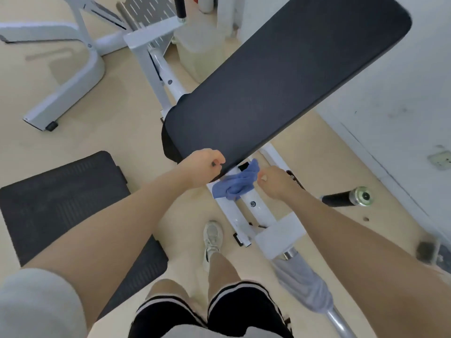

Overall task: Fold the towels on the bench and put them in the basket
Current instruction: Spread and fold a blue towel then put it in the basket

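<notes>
Partly hidden: blue towel [238,182] under bench pad [280,81], between hands.

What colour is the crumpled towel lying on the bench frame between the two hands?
Blue. The towel shows clearly in the head view, bunched on the white frame.

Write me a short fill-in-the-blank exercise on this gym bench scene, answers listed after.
1. The crumpled towel on the white frame is ____ in colour.
2. That towel lies between the person's two ____.
3. The bench pad is ____ in colour.
4. A grey towel hangs over the ____ bar at the lower right.

Answers: blue; hands; black; metal
</notes>
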Demonstrator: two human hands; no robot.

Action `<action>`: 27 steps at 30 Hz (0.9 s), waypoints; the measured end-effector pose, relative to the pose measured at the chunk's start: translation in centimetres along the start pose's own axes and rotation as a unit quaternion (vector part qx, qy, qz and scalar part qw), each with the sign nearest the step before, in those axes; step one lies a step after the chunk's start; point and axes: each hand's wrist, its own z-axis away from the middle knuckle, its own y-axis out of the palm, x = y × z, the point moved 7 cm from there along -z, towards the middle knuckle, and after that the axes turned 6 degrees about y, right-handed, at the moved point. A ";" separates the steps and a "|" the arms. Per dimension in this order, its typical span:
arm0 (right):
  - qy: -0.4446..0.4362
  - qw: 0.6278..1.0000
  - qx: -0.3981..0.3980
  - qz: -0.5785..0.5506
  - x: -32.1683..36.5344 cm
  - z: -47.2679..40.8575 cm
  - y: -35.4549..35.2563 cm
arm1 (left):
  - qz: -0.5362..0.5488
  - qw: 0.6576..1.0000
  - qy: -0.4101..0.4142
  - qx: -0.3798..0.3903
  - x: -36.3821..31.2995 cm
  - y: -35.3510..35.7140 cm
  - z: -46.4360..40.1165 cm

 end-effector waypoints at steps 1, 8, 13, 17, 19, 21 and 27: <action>-0.001 1.000 0.001 0.003 0.2 -1.7 0.4 | 0.016 1.000 -0.008 -0.002 1.2 0.2 -1.8; -0.043 0.996 0.078 0.018 0.3 -10.9 8.2 | 0.089 0.994 -0.058 0.016 8.9 4.4 -10.9; 0.002 0.994 0.033 0.106 0.1 -13.0 11.4 | 0.105 0.992 -0.060 0.027 11.5 7.0 -13.8; 0.010 0.985 -0.013 0.171 -0.1 -13.2 12.1 | 0.129 0.989 -0.067 0.031 12.3 7.9 -14.3; 0.001 0.979 -0.059 0.193 0.2 -13.0 11.4 | 0.137 0.988 -0.060 0.037 12.2 8.2 -14.0; 0.020 0.982 -0.064 0.179 0.1 -12.3 10.7 | 0.137 0.988 -0.039 0.055 11.7 8.2 -13.4; -0.011 0.993 -0.081 0.089 2.6 -5.2 4.4 | 0.059 0.988 0.061 0.132 6.6 5.5 -9.5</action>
